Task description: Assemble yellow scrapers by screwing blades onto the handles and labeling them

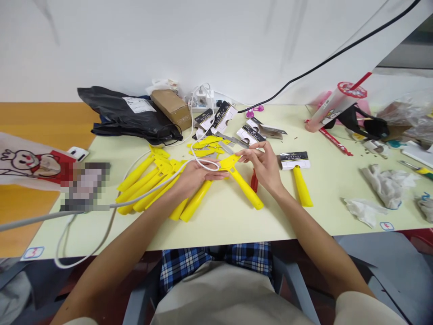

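My hands meet over the table's middle around a yellow plastic scraper handle [241, 178], its flared head between my fingers. My right hand [262, 167] pinches that head from the right. My left hand [196, 177] cradles it from below, with a white cable [199, 163] lying across the back of the hand. Left of my hands lies a heap of similar yellow handles [145, 187]. Flat metal scraper blades [230, 142] and black-and-white card labels [252, 134] lie beyond my fingers. A single yellow handle [302, 186] lies to the right under another card [295, 160].
A black plastic bag [125, 113], a cardboard box [171, 108] and a power strip [201, 101] stand at the back. On the right are a plastic cup with a red straw [334, 104], crumpled tissue [387, 185] and a red marker [334, 141]. A blurred patch [86, 187] covers something at the table's left.
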{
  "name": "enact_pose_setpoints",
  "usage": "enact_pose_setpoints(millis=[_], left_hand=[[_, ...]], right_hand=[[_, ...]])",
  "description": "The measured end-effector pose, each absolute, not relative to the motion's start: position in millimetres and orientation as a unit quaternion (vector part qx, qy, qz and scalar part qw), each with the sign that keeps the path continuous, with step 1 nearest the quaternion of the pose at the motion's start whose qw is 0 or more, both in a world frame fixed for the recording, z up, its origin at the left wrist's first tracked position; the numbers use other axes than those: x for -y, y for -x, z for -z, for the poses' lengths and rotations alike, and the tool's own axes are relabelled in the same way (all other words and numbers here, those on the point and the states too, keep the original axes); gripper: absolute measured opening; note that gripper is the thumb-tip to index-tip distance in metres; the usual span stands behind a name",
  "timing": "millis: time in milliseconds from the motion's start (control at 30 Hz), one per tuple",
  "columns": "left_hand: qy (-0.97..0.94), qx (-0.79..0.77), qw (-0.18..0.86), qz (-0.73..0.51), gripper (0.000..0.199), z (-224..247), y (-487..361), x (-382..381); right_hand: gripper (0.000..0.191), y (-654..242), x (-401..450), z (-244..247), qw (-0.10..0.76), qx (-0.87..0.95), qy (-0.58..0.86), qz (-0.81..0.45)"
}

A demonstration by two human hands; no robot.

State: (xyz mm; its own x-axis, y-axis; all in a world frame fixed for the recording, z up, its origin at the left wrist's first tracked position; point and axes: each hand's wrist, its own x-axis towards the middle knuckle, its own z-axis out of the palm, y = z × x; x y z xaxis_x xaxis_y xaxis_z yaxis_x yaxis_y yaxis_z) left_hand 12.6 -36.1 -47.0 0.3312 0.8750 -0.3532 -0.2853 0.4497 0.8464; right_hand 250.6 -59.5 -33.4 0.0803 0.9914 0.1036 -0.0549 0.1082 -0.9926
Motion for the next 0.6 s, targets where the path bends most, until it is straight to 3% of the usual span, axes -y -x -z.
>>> enact_pose_setpoints(millis=[133, 267, 367, 600], left_hand=[[-0.351, -0.42, 0.737, -0.397, 0.037, 48, -14, 38], [-0.392, -0.395, 0.742, -0.375, 0.04, 47, -14, 41], [-0.413, -0.383, 0.745, -0.358, 0.041, 45, -15, 43], [-0.4, -0.397, 0.737, -0.373, 0.042, 44, -15, 43]], right_hand=[[0.028, -249, 63, 33, 0.538, 0.569, 0.518, -0.345], [0.011, -249, 57, 41, 0.556, 0.633, 0.464, -0.274], [0.006, -248, 52, 51, 0.552, 0.632, 0.437, -0.324], [0.014, -247, 55, 52, 0.521, 0.577, 0.452, -0.438]])
